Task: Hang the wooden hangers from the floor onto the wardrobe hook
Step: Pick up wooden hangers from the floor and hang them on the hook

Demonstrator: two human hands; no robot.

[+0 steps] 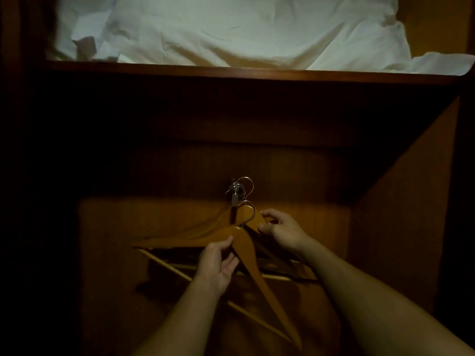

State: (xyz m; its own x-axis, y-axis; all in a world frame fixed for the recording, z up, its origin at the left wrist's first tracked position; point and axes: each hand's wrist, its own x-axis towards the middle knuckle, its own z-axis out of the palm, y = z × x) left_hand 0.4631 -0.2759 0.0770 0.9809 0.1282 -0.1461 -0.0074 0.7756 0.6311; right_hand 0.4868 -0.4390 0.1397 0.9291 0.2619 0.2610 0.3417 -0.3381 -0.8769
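Note:
A small metal wardrobe hook (234, 195) sticks out of the dark wooden back panel, with silver hanger wires looped over it. One or more wooden hangers (248, 213) hang from it, their arms spreading left and right. In front of them a loose wooden hanger (259, 273) is tilted, one arm running down to the lower right. My left hand (218, 263) pinches this hanger near its middle. My right hand (279, 228) grips the right shoulder of a hanging hanger, just right of the hook. The loose hanger's own wire hook is hard to make out in the dim light.
A wooden shelf (231, 71) runs across above, with crumpled white bedding (231, 29) on it. The wardrobe's right side wall (401, 201) stands close to my right arm. The left side is in deep shadow.

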